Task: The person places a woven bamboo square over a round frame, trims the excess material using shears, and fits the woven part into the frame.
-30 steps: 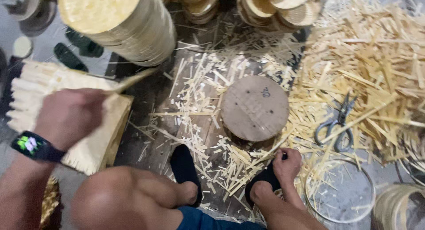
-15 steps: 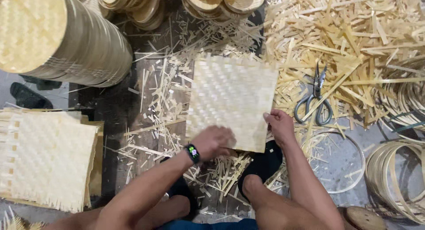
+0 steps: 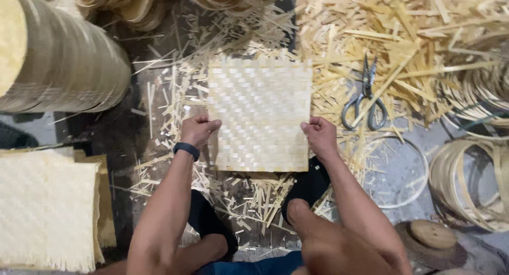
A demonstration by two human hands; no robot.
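Over littered floor (image 3: 132, 132), woven mat (image 3: 259, 116) between both hands.

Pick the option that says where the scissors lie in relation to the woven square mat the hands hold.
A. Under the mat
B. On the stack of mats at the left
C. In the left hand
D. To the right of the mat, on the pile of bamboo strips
D: the scissors lie on loose bamboo strips right of the woven mat, apart from it; the left hand and right hand grip only the mat's edges.
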